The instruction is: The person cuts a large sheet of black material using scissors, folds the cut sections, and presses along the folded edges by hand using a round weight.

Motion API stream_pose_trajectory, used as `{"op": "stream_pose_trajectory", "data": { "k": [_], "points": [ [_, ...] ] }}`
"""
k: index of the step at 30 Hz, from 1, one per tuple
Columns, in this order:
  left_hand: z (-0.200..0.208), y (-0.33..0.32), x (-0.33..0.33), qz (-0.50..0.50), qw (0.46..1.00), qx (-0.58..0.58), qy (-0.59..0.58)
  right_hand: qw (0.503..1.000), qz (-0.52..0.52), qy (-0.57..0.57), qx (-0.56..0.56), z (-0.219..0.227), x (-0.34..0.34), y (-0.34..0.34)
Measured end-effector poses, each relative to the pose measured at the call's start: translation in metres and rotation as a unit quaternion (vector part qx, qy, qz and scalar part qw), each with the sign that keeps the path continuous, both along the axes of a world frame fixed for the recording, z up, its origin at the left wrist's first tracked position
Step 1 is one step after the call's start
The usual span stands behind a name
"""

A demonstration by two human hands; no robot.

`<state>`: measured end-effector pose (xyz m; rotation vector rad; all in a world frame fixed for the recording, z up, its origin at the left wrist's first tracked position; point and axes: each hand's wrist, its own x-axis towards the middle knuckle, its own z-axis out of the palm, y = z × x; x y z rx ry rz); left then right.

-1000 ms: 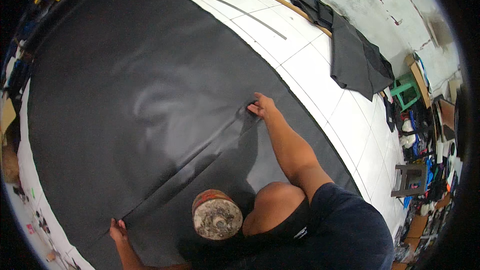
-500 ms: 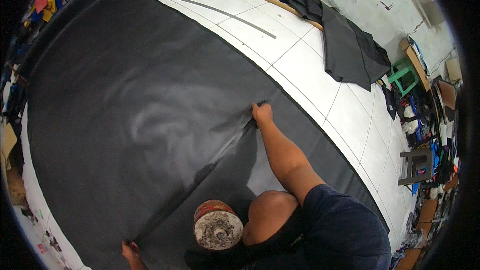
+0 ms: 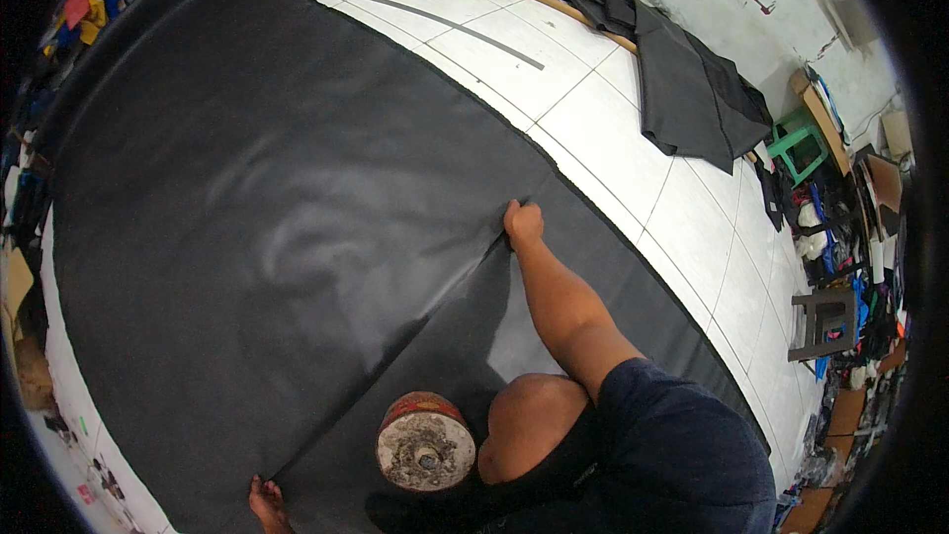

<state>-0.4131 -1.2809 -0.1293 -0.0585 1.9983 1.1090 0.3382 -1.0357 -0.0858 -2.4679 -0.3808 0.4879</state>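
Observation:
A broad black sheet (image 3: 198, 237) that looks like leatherette covers the tiled floor. A straight edge or fold runs across it between my hands, from lower left to upper right. My right hand (image 3: 524, 224) is closed in a pinch on that line, lifting it a little so that creases spread from the fingers. At the lower left my left hand (image 3: 267, 504) pinches the other end of the line. Between my left hand and my bare knee, a round weight (image 3: 426, 448) with a red side and a worn, whitish top stands on the sheet.
White floor tiles (image 3: 593, 138) show past the sheet's right edge. On them lie a thin grey strip (image 3: 425, 20), a cardboard tube (image 3: 563, 8) and crumpled black material (image 3: 692, 99). A green stool (image 3: 799, 146), a dark stool (image 3: 822, 324) and clutter line the right side.
My left hand has shifted slightly right along the sheet, and my right hand has edged a little to the right. Both keep their pinch, and the line between them looks straighter.

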Motion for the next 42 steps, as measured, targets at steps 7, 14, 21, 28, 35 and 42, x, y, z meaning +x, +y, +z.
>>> {"op": "stream_pose_trajectory", "data": {
  "k": [7,14,21,28,35,42],
  "points": [
    [0.001,-0.013,-0.028,-0.04,0.998,0.048,0.007,0.997,0.058,0.0,-0.048,-0.009,0.002,0.009],
    [-0.005,-0.01,-0.027,-0.096,0.992,0.068,-0.038,1.0,0.005,0.006,-0.005,-0.034,0.028,0.007],
    [0.005,-0.004,-0.005,-0.036,0.998,0.028,0.035,0.987,0.052,0.132,-0.07,0.014,0.024,0.005],
    [0.009,-0.006,-0.019,-0.013,1.0,0.018,-0.002,0.968,0.182,-0.082,-0.154,0.039,0.016,0.01],
    [0.011,0.001,-0.006,0.034,0.999,0.024,0.008,0.935,0.245,-0.165,-0.198,0.019,0.07,0.031],
    [0.015,-0.003,0.003,0.015,0.998,-0.003,0.063,0.927,0.276,-0.153,-0.205,0.029,0.068,0.025]
  ]
}}
